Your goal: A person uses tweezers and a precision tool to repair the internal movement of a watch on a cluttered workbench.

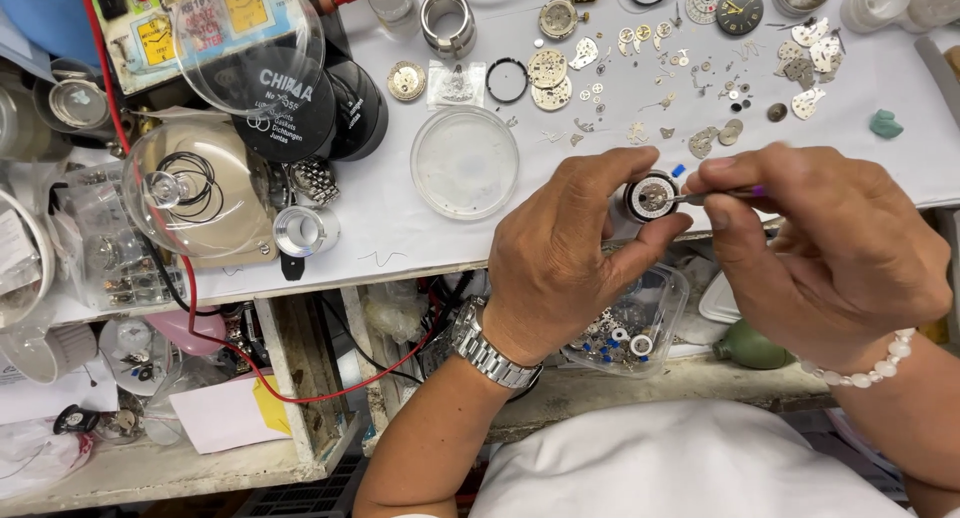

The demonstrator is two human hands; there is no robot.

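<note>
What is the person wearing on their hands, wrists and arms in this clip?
Both hands are bare, with no gloves and no sleeves over the forearms. The left hand has a silver metal link wristwatch on its wrist. The right hand has a bracelet of pale round beads.

White-covered workbench (400, 228) strewn with watch parts (690, 68), clear round dish (465, 163), black ring (507, 81).
</note>
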